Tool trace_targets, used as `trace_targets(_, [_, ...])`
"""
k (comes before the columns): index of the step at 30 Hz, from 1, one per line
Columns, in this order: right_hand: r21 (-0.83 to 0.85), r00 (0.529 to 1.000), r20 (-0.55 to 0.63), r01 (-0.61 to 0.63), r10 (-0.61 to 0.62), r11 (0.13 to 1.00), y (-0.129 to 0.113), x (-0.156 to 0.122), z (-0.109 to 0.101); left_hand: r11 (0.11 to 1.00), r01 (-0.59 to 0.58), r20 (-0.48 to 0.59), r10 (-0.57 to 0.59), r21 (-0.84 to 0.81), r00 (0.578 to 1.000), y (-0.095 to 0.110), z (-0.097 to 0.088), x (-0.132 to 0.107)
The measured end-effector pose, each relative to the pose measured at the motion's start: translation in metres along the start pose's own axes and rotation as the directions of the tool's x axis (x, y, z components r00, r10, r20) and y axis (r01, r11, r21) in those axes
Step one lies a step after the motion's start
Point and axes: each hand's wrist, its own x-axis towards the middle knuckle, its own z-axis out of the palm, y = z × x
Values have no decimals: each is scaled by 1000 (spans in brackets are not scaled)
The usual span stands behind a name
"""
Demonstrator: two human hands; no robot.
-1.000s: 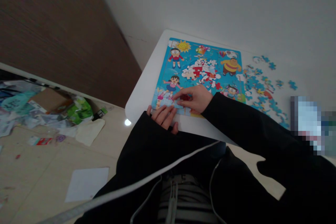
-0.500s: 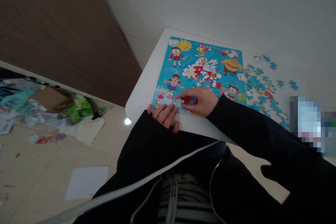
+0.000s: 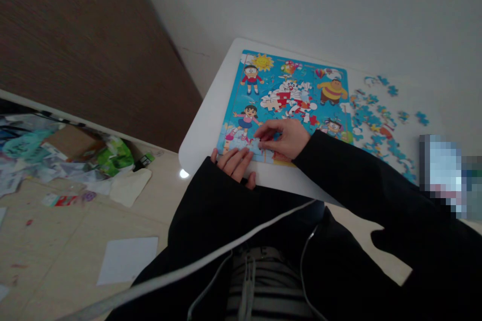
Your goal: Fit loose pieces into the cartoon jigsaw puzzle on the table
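Observation:
A blue jigsaw puzzle with cartoon figures lies on a white table; its middle is a patchwork of white, red and blue shapes. With its fingers spread, my left hand lies flat over the puzzle's near left edge. My right hand pinches a light blue puzzle piece between thumb and fingers, at the puzzle's near edge. That piece sits just beside my left fingertips, low against the board. My right hand covers part of the picture around it.
Many loose puzzle pieces are scattered to the right of the puzzle. The white table has a rounded left corner near a dark brown panel. Bags and a cardboard box lie on the floor. A pale cord crosses my lap.
My right hand has shifted slightly up and left, and the light blue piece sits a little farther from the near edge. My left hand has stayed nearly still.

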Motion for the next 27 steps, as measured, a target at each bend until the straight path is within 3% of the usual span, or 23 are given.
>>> trace_targets(9, [-42, 996, 66, 62, -59, 997, 2, 4, -1, 1000, -9, -10, 9, 7, 1000, 2, 1, -1])
trace_targets(12, [-46, 995, 77, 63, -60, 997, 2, 5, -2, 999, -39, 33, 38, 27, 999, 0, -1, -1])
trace_targets(17, [-108, 997, 2, 74, -75, 991, 3, 3, -7, 991, -114, 102, 107, 65, 989, -3, -6, 1])
trace_targets(22, [-183, 996, 23, 84, -81, 980, 5, -1, -14, 998, -55, 38, 53, 37, 998, -2, -3, 2])
trace_targets(27, [-224, 995, 67, 93, -80, 970, 2, -2, -11, 993, -104, 54, 101, 52, 993, -3, -3, 2])
